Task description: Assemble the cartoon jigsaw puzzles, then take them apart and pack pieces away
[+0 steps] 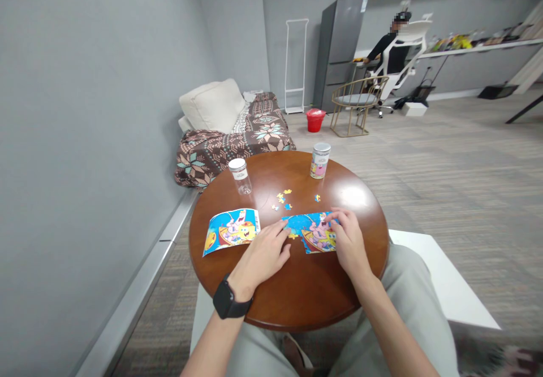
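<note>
A partly assembled cartoon jigsaw puzzle [316,235] lies on the round brown table, its lower left side unfilled. My left hand [265,251], with a black watch at the wrist, rests palm down at the puzzle's left edge; its fingers reach the blue pieces and the thumb is apart. My right hand [348,240] covers the puzzle's right side, fingers spread and bent, fingertips touching its upper right part. To the left lies a printed picture sheet [231,230] with the same cartoon scene. Loose puzzle pieces [281,198] are scattered beyond the puzzle, and one single piece [317,198] sits further right.
A clear jar with a white lid [241,178] stands at the table's back left, a printed tin-lidded jar [320,161] at the back right. Beyond are a covered sofa [237,139], a red bin [314,120], a gold-framed chair [358,100] and a seated person [392,49].
</note>
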A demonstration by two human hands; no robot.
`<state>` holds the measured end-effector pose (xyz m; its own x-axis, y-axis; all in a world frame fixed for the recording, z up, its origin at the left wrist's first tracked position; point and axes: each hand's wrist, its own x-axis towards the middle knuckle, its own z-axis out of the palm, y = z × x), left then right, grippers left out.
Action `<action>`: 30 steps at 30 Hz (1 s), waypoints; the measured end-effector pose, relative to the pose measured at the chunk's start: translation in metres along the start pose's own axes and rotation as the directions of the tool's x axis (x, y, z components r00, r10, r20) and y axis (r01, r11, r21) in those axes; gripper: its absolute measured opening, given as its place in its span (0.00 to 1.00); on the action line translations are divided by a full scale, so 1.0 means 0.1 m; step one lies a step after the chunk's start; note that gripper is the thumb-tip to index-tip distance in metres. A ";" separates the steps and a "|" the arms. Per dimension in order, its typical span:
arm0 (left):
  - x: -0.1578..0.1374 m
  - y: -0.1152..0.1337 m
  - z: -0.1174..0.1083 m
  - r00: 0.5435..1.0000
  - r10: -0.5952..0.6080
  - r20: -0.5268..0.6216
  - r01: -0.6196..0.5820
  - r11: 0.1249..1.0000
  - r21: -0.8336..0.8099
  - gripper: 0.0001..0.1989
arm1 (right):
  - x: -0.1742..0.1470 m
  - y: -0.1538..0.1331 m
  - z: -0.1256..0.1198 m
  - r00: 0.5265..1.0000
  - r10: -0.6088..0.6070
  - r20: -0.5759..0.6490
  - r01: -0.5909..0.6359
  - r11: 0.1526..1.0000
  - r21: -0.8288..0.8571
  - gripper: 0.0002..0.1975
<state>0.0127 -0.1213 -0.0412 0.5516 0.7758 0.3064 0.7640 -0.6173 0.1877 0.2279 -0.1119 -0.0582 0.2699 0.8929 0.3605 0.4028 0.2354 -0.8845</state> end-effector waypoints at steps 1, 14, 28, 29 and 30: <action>0.00 0.00 0.00 1.000 -0.001 0.002 0.001 1.000 -0.002 0.16 | 0.00 0.00 0.00 1.000 -0.003 0.005 0.003 1.000 0.004 0.10; 0.00 0.00 0.01 1.000 0.009 0.009 -0.009 1.000 -0.014 0.16 | 0.01 0.02 0.02 0.999 0.003 0.042 -0.006 0.998 0.055 0.10; 0.00 0.01 -0.01 0.997 0.060 0.041 -0.058 0.997 -0.058 0.18 | 0.00 0.00 0.02 0.989 0.000 0.146 -0.006 0.999 0.043 0.09; 0.00 0.00 -0.01 0.997 0.061 0.040 -0.058 0.996 -0.061 0.18 | 0.00 0.00 0.02 0.989 0.001 0.151 -0.006 0.999 0.037 0.09; 0.00 0.00 0.00 0.997 0.062 0.040 -0.059 0.996 -0.065 0.18 | -0.01 -0.01 0.02 0.988 0.001 0.152 -0.006 0.999 0.033 0.09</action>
<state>0.0124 -0.1212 -0.0414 0.6107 0.7409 0.2795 0.7068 -0.6691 0.2297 0.2256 -0.1116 -0.0585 0.1341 0.9411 0.3104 0.3717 0.2426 -0.8961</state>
